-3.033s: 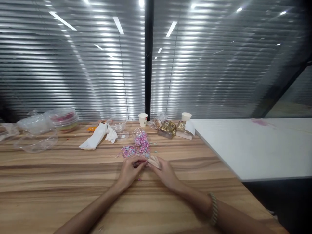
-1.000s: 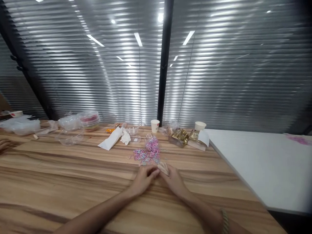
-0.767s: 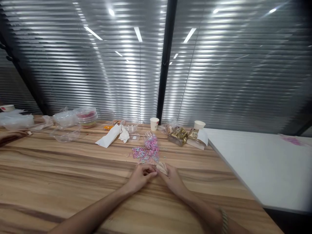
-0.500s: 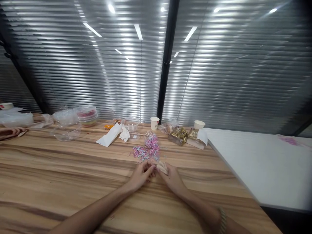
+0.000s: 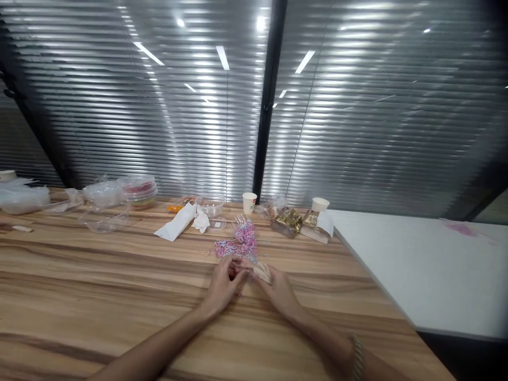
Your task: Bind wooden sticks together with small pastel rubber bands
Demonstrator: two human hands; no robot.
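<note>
My right hand (image 5: 281, 293) is closed around pale wooden sticks (image 5: 262, 272), which look like flat craft sticks. Just left of it, my left hand (image 5: 223, 280) has its thumb and fingers pinched together by the sticks' near end. What it pinches is too small to make out. Right beyond both hands lies a loose heap of small pink, purple and blue loops (image 5: 234, 247), like little rubber bands. More of them spill from a clear plastic bag (image 5: 243, 227) behind.
Behind the heap stand a paper cup (image 5: 249, 202), gold foil packaging (image 5: 288, 221) and another cup (image 5: 320, 204). Leftward lie crumpled tissue (image 5: 200, 219), a white paper sheet (image 5: 175, 222), clear bowls (image 5: 105, 218) and stacked tubs (image 5: 138, 191). A white table (image 5: 416, 270) adjoins on the right.
My left hand has drawn slightly left, away from the sticks, its fingers still pinched. At the far left, another person's hand has mostly left view. The camera has shifted a little.
</note>
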